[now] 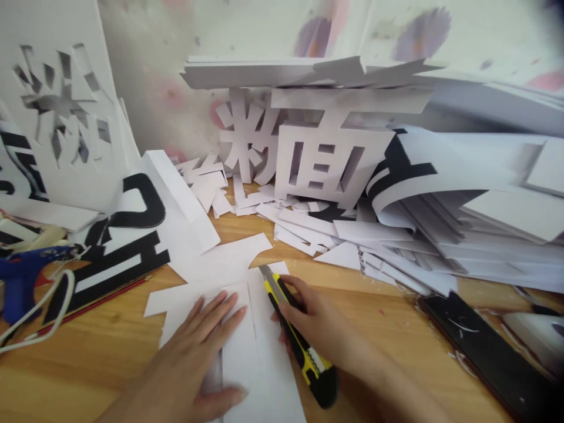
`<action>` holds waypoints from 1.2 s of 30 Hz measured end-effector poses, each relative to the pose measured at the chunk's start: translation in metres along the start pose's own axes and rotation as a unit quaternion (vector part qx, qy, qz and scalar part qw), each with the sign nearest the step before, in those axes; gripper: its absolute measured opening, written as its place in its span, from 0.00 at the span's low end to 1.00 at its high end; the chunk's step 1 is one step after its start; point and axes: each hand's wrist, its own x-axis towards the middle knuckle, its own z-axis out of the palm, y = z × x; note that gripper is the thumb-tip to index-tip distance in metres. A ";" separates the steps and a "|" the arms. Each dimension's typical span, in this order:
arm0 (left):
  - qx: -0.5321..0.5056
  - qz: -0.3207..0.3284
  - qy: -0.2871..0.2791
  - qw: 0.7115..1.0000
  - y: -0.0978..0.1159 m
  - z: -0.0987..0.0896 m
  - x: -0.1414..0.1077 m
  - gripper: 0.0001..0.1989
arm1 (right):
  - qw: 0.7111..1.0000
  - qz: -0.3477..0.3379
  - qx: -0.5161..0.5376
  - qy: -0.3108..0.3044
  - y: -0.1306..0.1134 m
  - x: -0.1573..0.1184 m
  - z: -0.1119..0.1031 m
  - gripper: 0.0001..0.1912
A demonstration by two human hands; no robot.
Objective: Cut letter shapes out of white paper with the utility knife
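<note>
My right hand [304, 311] is wrapped round a yellow and black utility knife [299, 343], whose blade tip points up and away to the left. Under it and to the left lies a white foam board sheet [264, 376] with a thin cut line in it. My left hand [207, 335] lies flat on the white sheets, fingers stretched forward and thumb apart, pressing on them just left of the cut line. More cut white board [229, 252] sits beyond my fingertips. What lies under my left palm is hidden.
Behind stand white cut-out characters [317, 153] among scraps [317, 229]. Stacked white sheets [484, 235] fill the right, near a black phone-like slab [489, 352]. At left are a blue glue gun [22, 276], black cut-out letters [110, 270] and a red pencil [97, 302].
</note>
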 end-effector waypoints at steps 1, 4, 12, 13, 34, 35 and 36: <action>0.000 0.000 -0.002 1.000 0.000 0.000 0.000 0.41 | 0.996 -0.021 -0.081 0.035 -0.002 -0.004 0.003 0.23; -0.004 0.004 0.004 1.000 0.000 -0.002 0.000 0.40 | 0.954 -0.061 -0.278 0.094 -0.010 -0.013 0.015 0.24; 0.014 0.026 0.026 0.999 -0.002 0.000 0.001 0.39 | 0.900 0.000 -0.434 0.027 -0.027 -0.029 0.049 0.35; 0.016 0.027 0.022 0.999 -0.002 0.000 0.001 0.40 | 0.908 -0.005 -0.418 0.021 -0.022 -0.030 0.051 0.35; 0.024 0.043 0.047 0.998 -0.004 0.002 0.003 0.39 | 0.878 -0.016 -0.471 0.079 -0.012 -0.034 0.064 0.34; 0.024 0.044 0.050 0.997 -0.004 0.003 0.002 0.39 | 0.878 -0.035 -0.468 0.096 -0.007 -0.034 0.065 0.34; 0.024 0.045 0.051 0.997 -0.005 0.004 0.002 0.39 | 0.876 -0.050 -0.467 0.109 -0.003 -0.033 0.066 0.34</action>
